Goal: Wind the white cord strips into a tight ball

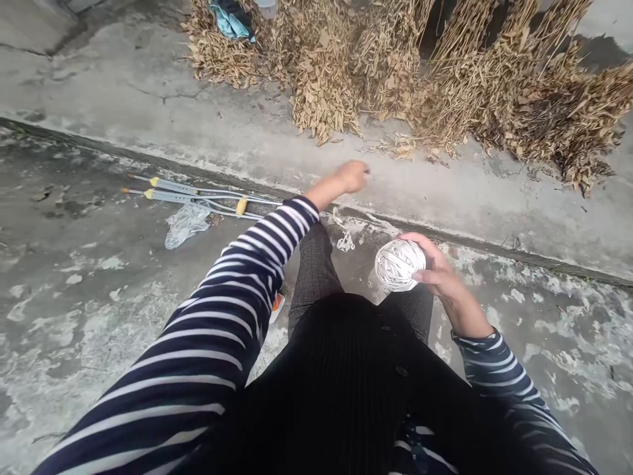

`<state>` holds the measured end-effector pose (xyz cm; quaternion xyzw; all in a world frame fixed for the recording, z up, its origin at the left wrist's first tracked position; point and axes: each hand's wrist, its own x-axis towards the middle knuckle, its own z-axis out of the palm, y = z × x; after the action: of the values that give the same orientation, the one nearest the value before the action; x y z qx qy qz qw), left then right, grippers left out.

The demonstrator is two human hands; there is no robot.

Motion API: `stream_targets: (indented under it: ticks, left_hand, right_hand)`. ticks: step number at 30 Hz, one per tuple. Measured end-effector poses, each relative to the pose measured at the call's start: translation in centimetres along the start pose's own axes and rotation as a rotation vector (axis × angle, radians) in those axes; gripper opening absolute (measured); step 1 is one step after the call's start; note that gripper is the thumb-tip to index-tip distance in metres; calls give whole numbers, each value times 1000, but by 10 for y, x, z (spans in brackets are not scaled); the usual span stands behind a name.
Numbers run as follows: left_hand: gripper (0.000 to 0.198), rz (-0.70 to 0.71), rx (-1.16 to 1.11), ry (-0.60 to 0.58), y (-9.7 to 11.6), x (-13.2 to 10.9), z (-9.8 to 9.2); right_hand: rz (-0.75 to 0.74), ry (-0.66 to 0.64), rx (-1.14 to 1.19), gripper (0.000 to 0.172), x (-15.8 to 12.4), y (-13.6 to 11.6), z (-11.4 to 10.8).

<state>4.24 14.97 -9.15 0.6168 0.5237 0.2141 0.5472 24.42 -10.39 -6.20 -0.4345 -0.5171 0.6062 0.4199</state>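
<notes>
My right hand (438, 264) is wrapped round a white ball of wound strip or cord (398, 264), held in front of my lap. My left hand (351, 176) is stretched out forward over the concrete step (277, 145), its fingers curled into a loose fist. What it pinches, if anything, is too small and blurred to make out. Both arms wear navy and white striped sleeves. I sit on the ground with grey trousered legs (316, 264) stretched ahead.
Bundles of dry brown leafy stalks (420, 72) lie heaped on the step ahead. A pair of metal crutches (192, 196) and a clear plastic bag (185, 224) lie on the stained concrete to the left. A blue cloth (230, 20) rests on the stalks.
</notes>
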Motion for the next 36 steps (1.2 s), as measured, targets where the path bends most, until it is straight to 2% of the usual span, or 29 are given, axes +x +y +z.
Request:
stream_targets:
  ticks: [1, 4, 5, 6, 9, 12, 14, 20, 25, 29, 33, 36]
  left_hand:
    - [27, 73, -54, -84, -2, -14, 7]
    - [40, 210, -273, -551, -15, -68, 32]
    - [44, 200, -327, -661, -21, -84, 40]
    - [45, 181, -387, -695, -27, -98, 48]
    - [41, 129, -505, -617, -41, -119, 60]
    - [32, 87, -458, -537, -45, -117, 57]
    - [29, 83, -387, -549, -42, -112, 49]
    - [18, 99, -147, -683, -27, -103, 27]
    - [13, 129, -9, -587, -22, -101, 19]
    - [11, 160, -70, -503, -21, -94, 19]
    - [17, 175, -164, -571, -29, -90, 29]
    - [17, 180, -262, -603, -30, -98, 38]
  right_hand:
    - [10, 7, 16, 70, 2, 1, 2]
    - [40, 17, 64, 71, 6, 2, 5]
    - [46, 24, 86, 73, 7, 3, 5]
    - [51, 35, 112, 74, 7, 3, 5]
    - [56, 75, 194, 74, 7, 4, 6]
    - [46, 85, 257, 72, 4, 3, 7]
    - [38, 79, 273, 70, 1, 1, 8]
    - [6, 103, 332, 66, -12, -8, 6]
    - [-62, 186, 256, 66, -16, -19, -2]
    - [-123, 234, 149, 67, -14, -32, -7]
    - [-177, 215, 105, 68, -11, -50, -7]
    - [-204, 222, 77, 69, -7, -65, -5]
